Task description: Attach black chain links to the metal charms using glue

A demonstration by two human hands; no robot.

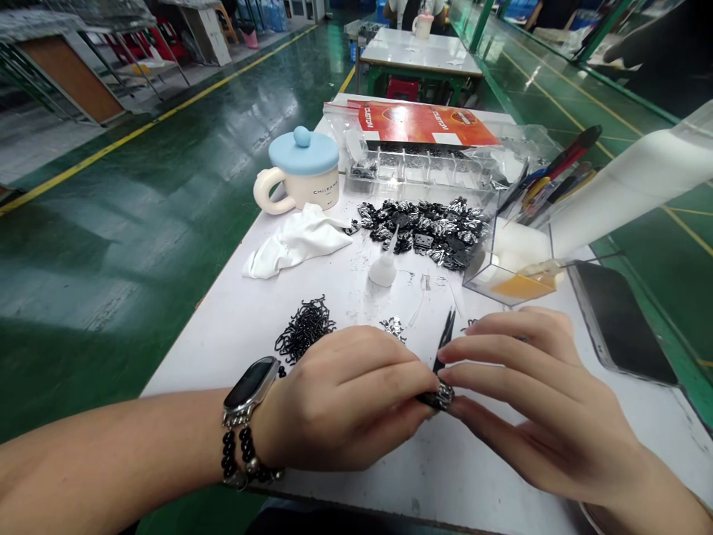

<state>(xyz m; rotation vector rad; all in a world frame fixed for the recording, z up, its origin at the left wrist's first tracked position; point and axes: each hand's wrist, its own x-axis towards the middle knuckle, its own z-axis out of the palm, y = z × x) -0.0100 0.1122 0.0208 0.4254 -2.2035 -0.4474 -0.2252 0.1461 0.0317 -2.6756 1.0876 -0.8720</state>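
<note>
My left hand (339, 397) pinches a small patterned metal piece (440, 396) at its fingertips, near the middle of the white table (356, 475). My right hand (535, 394) comes in from the right, its fingers on black tweezers (444, 343) whose tips reach the piece. The hands hide most of the piece. A heap of small black hooks (304, 329) lies left of my left hand, and a few silvery parts (393, 328) lie just above it.
A larger heap of black-and-silver parts (423, 232) lies beyond a white squeeze bottle (384, 264). Further back are a blue-lidded mug (301, 174), white cloth (295, 241), compartment box (423, 169) and acrylic tool holder (512, 264). A phone (618, 323) lies right.
</note>
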